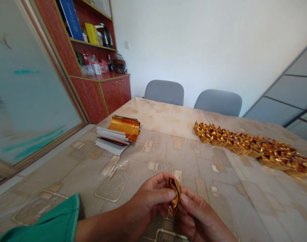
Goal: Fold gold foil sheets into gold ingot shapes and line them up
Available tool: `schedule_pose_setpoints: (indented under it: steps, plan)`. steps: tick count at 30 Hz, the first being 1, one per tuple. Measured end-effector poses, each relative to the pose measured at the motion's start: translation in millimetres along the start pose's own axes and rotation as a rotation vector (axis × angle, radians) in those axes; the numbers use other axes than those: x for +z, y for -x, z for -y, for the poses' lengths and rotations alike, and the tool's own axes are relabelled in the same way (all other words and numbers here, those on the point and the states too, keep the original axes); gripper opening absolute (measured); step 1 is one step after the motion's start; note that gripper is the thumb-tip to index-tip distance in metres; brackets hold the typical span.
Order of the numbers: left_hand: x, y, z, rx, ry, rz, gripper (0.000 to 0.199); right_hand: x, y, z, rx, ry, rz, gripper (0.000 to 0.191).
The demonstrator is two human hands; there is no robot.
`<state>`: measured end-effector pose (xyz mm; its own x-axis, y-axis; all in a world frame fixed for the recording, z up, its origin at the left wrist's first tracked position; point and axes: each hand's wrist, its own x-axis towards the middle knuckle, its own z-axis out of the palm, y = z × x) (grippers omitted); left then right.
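Close to me, above the table's front part, a folded piece of gold foil paper [174, 195] is held upright between both hands. My left hand [153, 195] pinches it from the left, with the thumb on its near face. On the other side, my right hand [197, 213] has its thumb and fingertips against the paper's right edge; its lower fingers are partly hidden. Further off at the left lies a curled stack of gold foil sheets [124, 126] with pale backs. Rows of folded gold foil pieces [244, 143] stand closely packed along the right side.
A patterned cover lies over the table [143, 164]. Behind it stand two grey chairs, a left one [164, 91] and a right one [219, 101]. A red-brown cabinet [103, 95] with bottles and boxes is at the back left, beside a frosted glass door [30, 84].
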<state>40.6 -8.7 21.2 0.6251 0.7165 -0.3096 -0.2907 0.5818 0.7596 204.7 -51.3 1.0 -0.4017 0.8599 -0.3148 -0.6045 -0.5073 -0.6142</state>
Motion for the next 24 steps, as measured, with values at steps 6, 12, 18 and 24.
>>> schedule_pose_setpoints:
  steps: [6,12,18,24]
  plan:
    - [2.0,0.9,-4.0,0.013,-0.176,-0.034,0.027,6.9,2.4,3.5,0.008,0.050,0.022,0.034]
    - [5.2,-0.2,-0.7,0.017,-0.202,-0.071,0.032,2.2,3.5,2.9,0.079,0.071,0.032,0.032]
    - [3.5,-3.3,1.7,0.043,-0.327,-0.107,0.026,-0.3,1.4,1.8,0.081,0.064,0.130,0.027]
    - [0.6,-5.4,8.7,0.041,-0.367,-0.099,0.027,1.2,0.1,-4.9,0.013,0.165,0.073,0.036]
